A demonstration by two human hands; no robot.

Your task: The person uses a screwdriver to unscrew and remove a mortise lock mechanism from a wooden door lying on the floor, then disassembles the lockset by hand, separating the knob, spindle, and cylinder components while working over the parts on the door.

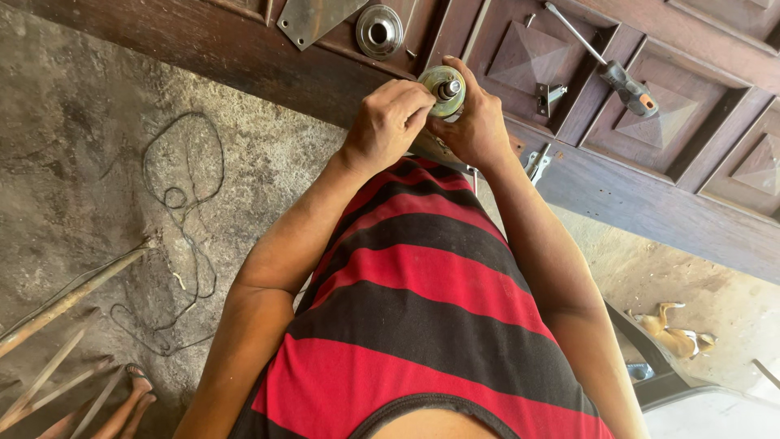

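Both my hands meet over a dark wooden panelled door that lies flat. My right hand grips a round brass-coloured lock part with a short steel spindle at its centre. My left hand pinches the rim of the same part with fingertips. A round metal cover plate and a flat grey metal plate lie on the door just beyond my hands. A screwdriver with a black and orange handle rests on a raised panel to the right.
Small metal lock pieces and a bracket lie on the door. Thin wire is looped on the concrete floor at left, by wooden sticks and another person's foot. A dog lies at right.
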